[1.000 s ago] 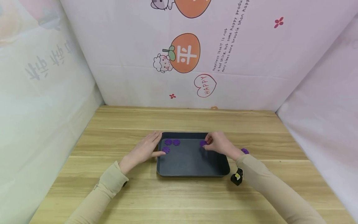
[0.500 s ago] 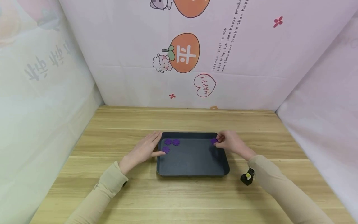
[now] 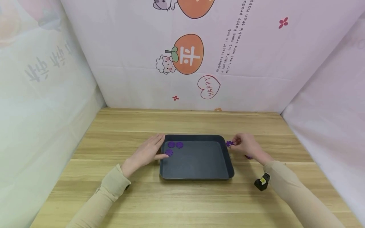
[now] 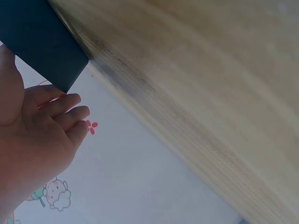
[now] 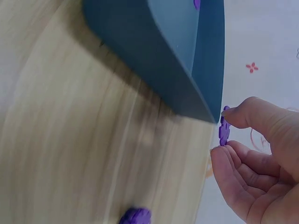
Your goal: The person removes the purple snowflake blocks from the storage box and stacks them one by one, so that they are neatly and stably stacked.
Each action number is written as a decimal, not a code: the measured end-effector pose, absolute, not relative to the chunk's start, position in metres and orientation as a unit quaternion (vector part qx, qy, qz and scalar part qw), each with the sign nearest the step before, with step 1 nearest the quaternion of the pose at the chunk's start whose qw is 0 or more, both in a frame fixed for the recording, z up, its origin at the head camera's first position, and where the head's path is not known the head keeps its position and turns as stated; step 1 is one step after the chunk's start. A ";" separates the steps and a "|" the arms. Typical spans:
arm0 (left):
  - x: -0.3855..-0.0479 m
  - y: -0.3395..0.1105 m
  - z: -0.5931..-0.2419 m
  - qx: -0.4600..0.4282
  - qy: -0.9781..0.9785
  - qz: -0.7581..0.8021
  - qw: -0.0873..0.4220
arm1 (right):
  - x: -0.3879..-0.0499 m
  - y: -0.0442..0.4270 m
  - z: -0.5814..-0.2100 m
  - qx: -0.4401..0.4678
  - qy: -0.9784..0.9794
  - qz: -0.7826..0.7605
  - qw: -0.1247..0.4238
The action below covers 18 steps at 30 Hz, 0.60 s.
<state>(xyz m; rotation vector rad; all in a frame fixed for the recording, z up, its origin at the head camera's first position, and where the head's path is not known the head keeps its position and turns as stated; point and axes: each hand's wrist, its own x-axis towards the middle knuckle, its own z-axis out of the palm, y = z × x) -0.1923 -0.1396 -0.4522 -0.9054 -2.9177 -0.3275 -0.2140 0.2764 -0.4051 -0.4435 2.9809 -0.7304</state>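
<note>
Head view: the right hand [image 3: 246,146] pinches a flat notched purple disc [image 3: 229,143] by its opposite edges, thumb and fingertips spread only across its width. This disc is just outside the 3 o'clock wall of a dark grey rectangular tray [image 3: 196,162] and at 9 o'clock from the right hand, so it sits between hand and tray. The right wrist view shows it nearly edge-on, long axis roughly 12 to 6, beside the tray's corner; whether they touch I cannot tell. Another purple piece [image 3: 249,157], partly hidden, lies at 4 o'clock from it on the pale wooden table [image 3: 182,202]. The left hand [image 3: 146,152], well apart, rests fingers extended at the tray's 10 o'clock corner, beside three purple discs [image 3: 171,144] inside.
</note>
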 end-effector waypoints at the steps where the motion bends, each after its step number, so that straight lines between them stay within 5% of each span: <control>1: -0.192 -0.139 -0.452 -0.295 -0.949 -0.106 0.035 | -0.214 0.280 -0.406 -0.142 0.962 -0.232 0.019; 18: -0.192 -0.140 -0.453 -0.297 -0.946 -0.121 0.037 | -0.207 0.333 -0.423 -0.104 0.973 -0.206 0.022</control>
